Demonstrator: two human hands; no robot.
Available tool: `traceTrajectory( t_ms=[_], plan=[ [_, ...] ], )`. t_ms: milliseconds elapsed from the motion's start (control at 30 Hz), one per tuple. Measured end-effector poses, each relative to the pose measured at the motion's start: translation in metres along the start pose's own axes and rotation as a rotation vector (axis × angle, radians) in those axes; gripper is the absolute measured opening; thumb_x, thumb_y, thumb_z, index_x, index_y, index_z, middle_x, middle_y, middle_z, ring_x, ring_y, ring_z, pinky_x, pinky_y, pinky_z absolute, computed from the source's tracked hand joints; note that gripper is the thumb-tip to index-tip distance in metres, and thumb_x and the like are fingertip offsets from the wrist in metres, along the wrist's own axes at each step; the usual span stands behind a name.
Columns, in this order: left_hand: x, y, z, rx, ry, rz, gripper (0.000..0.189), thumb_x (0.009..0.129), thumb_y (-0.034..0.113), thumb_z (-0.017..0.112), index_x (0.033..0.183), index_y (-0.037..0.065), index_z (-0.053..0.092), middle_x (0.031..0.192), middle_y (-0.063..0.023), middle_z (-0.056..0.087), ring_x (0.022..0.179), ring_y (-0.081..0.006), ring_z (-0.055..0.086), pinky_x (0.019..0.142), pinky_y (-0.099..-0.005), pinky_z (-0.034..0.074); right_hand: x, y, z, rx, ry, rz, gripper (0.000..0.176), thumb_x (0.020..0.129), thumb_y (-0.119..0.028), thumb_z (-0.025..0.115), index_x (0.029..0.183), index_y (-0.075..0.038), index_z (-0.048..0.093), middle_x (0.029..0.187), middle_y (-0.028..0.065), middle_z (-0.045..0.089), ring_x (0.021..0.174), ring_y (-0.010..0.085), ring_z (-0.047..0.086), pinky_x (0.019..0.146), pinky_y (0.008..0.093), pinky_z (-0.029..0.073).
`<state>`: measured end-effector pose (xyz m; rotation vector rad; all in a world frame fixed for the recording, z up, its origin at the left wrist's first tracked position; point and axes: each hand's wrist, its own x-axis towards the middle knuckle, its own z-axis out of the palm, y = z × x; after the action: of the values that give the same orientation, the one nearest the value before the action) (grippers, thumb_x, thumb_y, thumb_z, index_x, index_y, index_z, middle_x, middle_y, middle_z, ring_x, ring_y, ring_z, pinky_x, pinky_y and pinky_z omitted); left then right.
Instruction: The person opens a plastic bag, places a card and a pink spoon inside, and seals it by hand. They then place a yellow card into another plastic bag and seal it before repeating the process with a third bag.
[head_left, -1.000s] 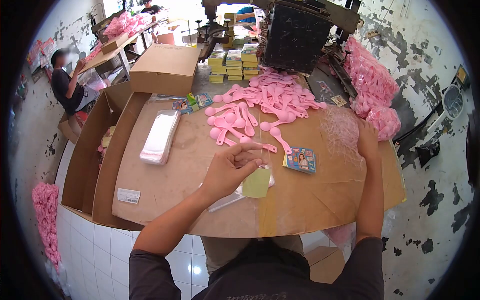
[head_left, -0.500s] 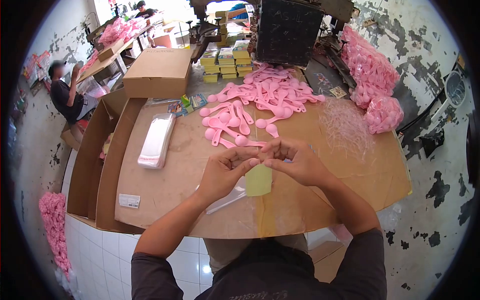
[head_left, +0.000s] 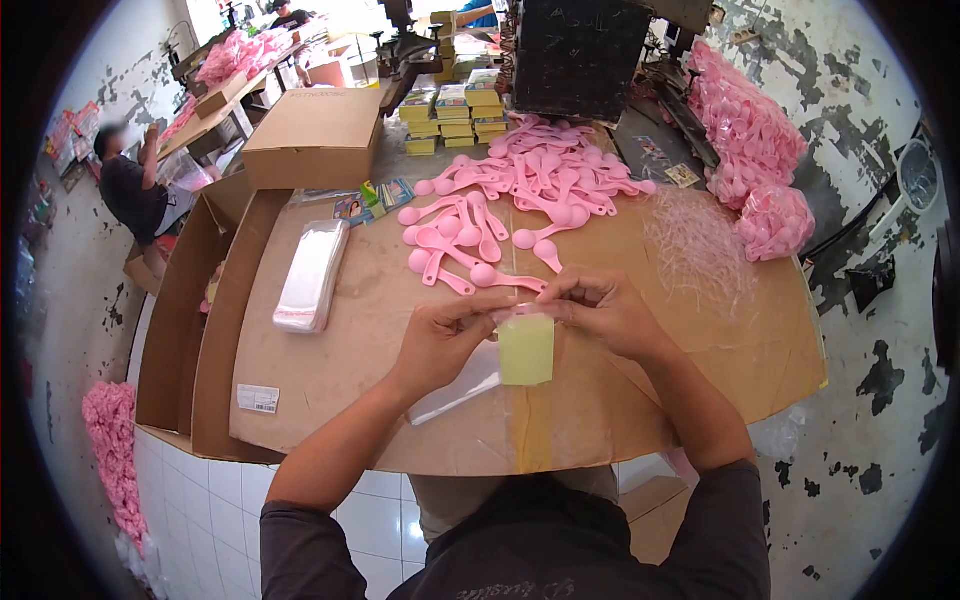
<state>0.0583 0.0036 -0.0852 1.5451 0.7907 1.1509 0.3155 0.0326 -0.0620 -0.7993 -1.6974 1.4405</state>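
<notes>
My left hand (head_left: 447,338) and my right hand (head_left: 603,312) pinch the top edge of a small clear plastic bag (head_left: 522,312), one at each corner. A pale yellow-green card (head_left: 527,354) hangs below my fingers and appears to be inside the bag. Beneath my left wrist lies another clear plastic sleeve (head_left: 452,390) on the cardboard table cover (head_left: 400,440). Just beyond my fingertips is a loose group of pink measuring spoons (head_left: 450,235), with a larger heap of pink spoons (head_left: 560,175) behind it.
A stack of clear plastic bags (head_left: 312,275) lies at left, beside an open carton (head_left: 168,340). Stacked cards (head_left: 455,115) and a closed box (head_left: 312,140) stand at the back. Shredded plastic strands (head_left: 700,250) and bagged pink spoons (head_left: 745,130) are at right. A person (head_left: 135,195) sits far left.
My fingers have spread apart a little along the bag's top edge, and the card has shifted slightly right. More of the bag's top and the sleeve under my left wrist now shows.
</notes>
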Motion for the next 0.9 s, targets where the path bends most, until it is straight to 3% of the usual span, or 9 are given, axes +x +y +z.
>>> traceTrajectory(
  t_ms=[100, 300, 400, 500, 600, 700, 800, 900],
  plan=[
    [0.001, 0.004, 0.001, 0.017, 0.027, 0.021, 0.022, 0.098, -0.003, 0.066, 0.119, -0.003, 0.073, 0.110, -0.0090, 0.076, 0.097, -0.0107, 0.070, 0.084, -0.0264, 0.058, 0.001, 0.005, -0.003, 0.035, -0.032, -0.070, 0.015, 0.098, -0.001, 0.068, 0.112, 0.002, 0.073, 0.106, 0.0048, 0.073, 0.097, 0.0104, 0.067, 0.085, 0.0255, 0.053],
    [0.002, -0.004, -0.007, 0.034, -0.062, -0.023, 0.021, 0.101, 0.005, 0.065, 0.118, -0.005, 0.073, 0.113, -0.0131, 0.076, 0.100, -0.0160, 0.071, 0.088, -0.0300, 0.059, -0.004, -0.003, -0.011, -0.206, -0.058, -0.119, 0.020, 0.096, -0.001, 0.066, 0.113, 0.000, 0.077, 0.106, 0.0050, 0.072, 0.094, 0.0096, 0.063, 0.079, 0.0261, 0.050],
    [0.003, 0.003, -0.004, -0.194, -0.057, -0.135, 0.023, 0.102, 0.009, 0.064, 0.117, -0.006, 0.073, 0.113, -0.0140, 0.076, 0.101, -0.0182, 0.072, 0.089, -0.0313, 0.059, -0.006, -0.003, -0.012, -0.224, -0.046, -0.080, 0.019, 0.097, -0.002, 0.067, 0.113, -0.001, 0.077, 0.107, 0.0046, 0.071, 0.092, 0.0098, 0.063, 0.079, 0.0254, 0.049],
    [0.004, 0.000, -0.002, -0.065, -0.048, -0.153, 0.023, 0.102, 0.009, 0.066, 0.118, -0.006, 0.072, 0.112, -0.0119, 0.076, 0.100, -0.0158, 0.071, 0.087, -0.0303, 0.059, -0.006, -0.002, -0.006, -0.116, -0.033, -0.072, 0.017, 0.097, -0.003, 0.069, 0.111, -0.002, 0.078, 0.106, 0.0038, 0.072, 0.091, 0.0099, 0.062, 0.078, 0.0253, 0.049],
    [0.005, 0.002, 0.001, -0.031, -0.056, -0.214, 0.024, 0.101, 0.011, 0.068, 0.118, -0.005, 0.072, 0.110, -0.0094, 0.076, 0.099, -0.0132, 0.071, 0.085, -0.0288, 0.059, -0.005, 0.008, -0.011, -0.178, -0.046, -0.085, 0.019, 0.097, -0.004, 0.070, 0.115, 0.000, 0.075, 0.104, 0.0042, 0.071, 0.092, 0.0100, 0.063, 0.077, 0.0264, 0.050],
    [0.005, -0.004, -0.001, -0.049, -0.036, -0.210, 0.024, 0.100, 0.012, 0.070, 0.119, -0.003, 0.073, 0.110, -0.0078, 0.076, 0.099, -0.0114, 0.071, 0.083, -0.0279, 0.059, -0.004, 0.014, -0.008, -0.036, -0.022, -0.037, 0.031, 0.095, -0.003, 0.071, 0.126, 0.002, 0.067, 0.105, 0.0056, 0.070, 0.090, 0.0102, 0.063, 0.078, 0.0273, 0.051],
    [0.005, -0.002, -0.001, -0.078, -0.019, -0.183, 0.024, 0.101, 0.011, 0.070, 0.120, -0.002, 0.073, 0.110, -0.0075, 0.075, 0.098, -0.0117, 0.070, 0.082, -0.0279, 0.059, -0.007, 0.004, -0.007, -0.096, -0.134, 0.032, 0.044, 0.094, -0.002, 0.072, 0.136, 0.003, 0.058, 0.107, 0.0067, 0.069, 0.090, 0.0102, 0.064, 0.079, 0.0277, 0.052],
    [0.006, -0.002, -0.003, -0.069, -0.026, -0.160, 0.030, 0.102, 0.008, 0.067, 0.130, -0.003, 0.066, 0.111, -0.0074, 0.075, 0.096, -0.0104, 0.071, 0.084, -0.0272, 0.059, -0.008, 0.006, -0.004, -0.074, -0.117, 0.067, 0.048, 0.094, -0.001, 0.073, 0.138, 0.002, 0.056, 0.106, 0.0064, 0.069, 0.090, 0.0102, 0.064, 0.079, 0.0276, 0.052]
  ],
)
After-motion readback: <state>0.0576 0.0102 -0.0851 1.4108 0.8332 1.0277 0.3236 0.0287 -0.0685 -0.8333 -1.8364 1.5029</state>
